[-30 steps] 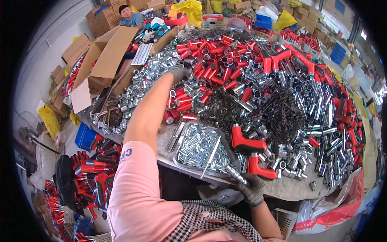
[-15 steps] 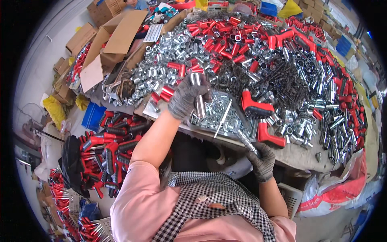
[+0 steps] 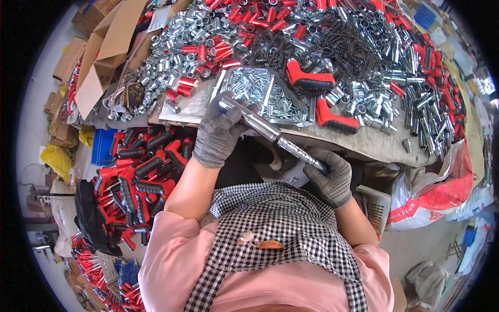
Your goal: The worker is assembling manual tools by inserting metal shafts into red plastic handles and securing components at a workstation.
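In front of my apron, both grey-gloved hands hold metal parts in line with each other. My left hand point(image 3: 219, 130) is closed around a shiny chrome tube point(image 3: 262, 126), which slants down to the right. Closed on the dark lower end of a slimmer metal rod point(image 3: 295, 149) is my right hand point(image 3: 331, 179). The rod's upper end meets the tube's lower end; how far it goes inside cannot be seen. Just beyond the hands, small silver screws point(image 3: 248, 83) fill a shallow tray. Two red-and-black angled handles point(image 3: 310, 83) point(image 3: 335, 120) lie right of it.
Heaped across the table are silver collars point(image 3: 166, 57), red sleeves point(image 3: 223, 51), dark springs point(image 3: 348, 49) and chrome tubes point(image 3: 429, 109). Many red-and-black handles point(image 3: 138, 179) are piled below left. An open cardboard box point(image 3: 112, 39) stands far left; a red-and-white sack point(image 3: 431, 192) hangs right.
The chrome tube has come down from over the tray and tilted, and its end now meets the rod. My right hand has shifted slightly. The head view has tipped downward.
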